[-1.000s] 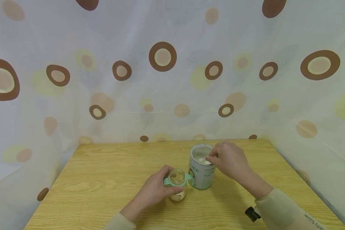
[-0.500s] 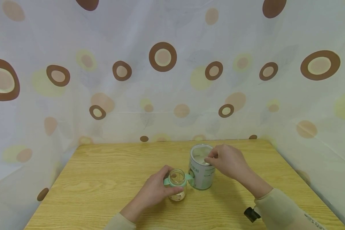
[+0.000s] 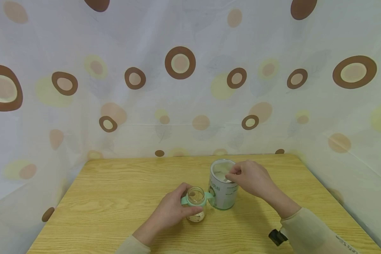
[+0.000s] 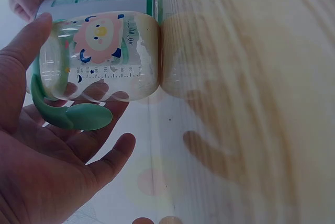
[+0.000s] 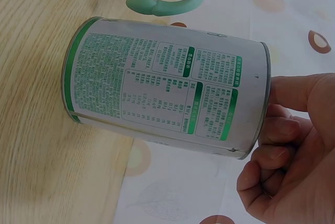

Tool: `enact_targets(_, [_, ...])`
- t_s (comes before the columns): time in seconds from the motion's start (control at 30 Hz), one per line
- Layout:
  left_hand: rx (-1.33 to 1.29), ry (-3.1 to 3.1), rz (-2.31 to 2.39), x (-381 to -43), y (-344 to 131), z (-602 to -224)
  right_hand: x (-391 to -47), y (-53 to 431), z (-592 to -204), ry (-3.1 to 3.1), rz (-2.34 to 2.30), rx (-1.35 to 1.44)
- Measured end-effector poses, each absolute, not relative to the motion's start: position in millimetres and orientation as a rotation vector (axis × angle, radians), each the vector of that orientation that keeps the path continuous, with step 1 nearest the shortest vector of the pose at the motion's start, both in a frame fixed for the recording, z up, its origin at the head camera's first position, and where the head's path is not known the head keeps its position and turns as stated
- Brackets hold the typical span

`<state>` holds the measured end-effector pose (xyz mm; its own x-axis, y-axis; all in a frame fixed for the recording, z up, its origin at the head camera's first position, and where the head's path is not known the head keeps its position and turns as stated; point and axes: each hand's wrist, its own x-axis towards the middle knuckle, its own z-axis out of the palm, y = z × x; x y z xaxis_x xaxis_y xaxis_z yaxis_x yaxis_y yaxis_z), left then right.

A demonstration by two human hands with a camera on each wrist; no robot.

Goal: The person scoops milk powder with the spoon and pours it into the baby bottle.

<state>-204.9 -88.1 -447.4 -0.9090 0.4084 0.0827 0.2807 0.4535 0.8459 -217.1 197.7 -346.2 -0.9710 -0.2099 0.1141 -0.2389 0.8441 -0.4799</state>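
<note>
A clear baby bottle [image 3: 196, 213] with mint-green handles stands upright and lidless on the table, pale powder low inside it. My left hand [image 3: 170, 209] grips it, thumb on the near side and fingers behind. Printed on the bottle's wall are a pink cartoon animal and a scale, seen in the left wrist view. Right beside it stands an open milk powder can [image 3: 223, 198], white and green. Over the can's right rim, my right hand [image 3: 253, 179] pinches the pale handle of a scoop [image 3: 226, 179]. The scoop's bowl is hidden inside the can.
The wooden table [image 3: 120, 187] reaches back to a patterned curtain [image 3: 190, 98] that also hangs along both sides. A black object [image 3: 277, 237] sits at the right sleeve's cuff. One green bottle handle [image 5: 167, 5] is close to the can.
My right hand has lowered slightly at the can's rim, and the scoop has tilted down into the can. The left hand and bottle have stayed in place.
</note>
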Motion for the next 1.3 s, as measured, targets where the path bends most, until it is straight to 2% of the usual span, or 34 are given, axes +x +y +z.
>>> enact_targets(0.63, [0.597, 2.568, 1.451, -204, -88, -447, -219, 208, -347, -2.938, 1.052, 0.298])
enact_targets(1.3, [0.588, 2.571, 1.438, -203, -88, -446, -204, 236, -355, -2.789, 1.355, -0.003])
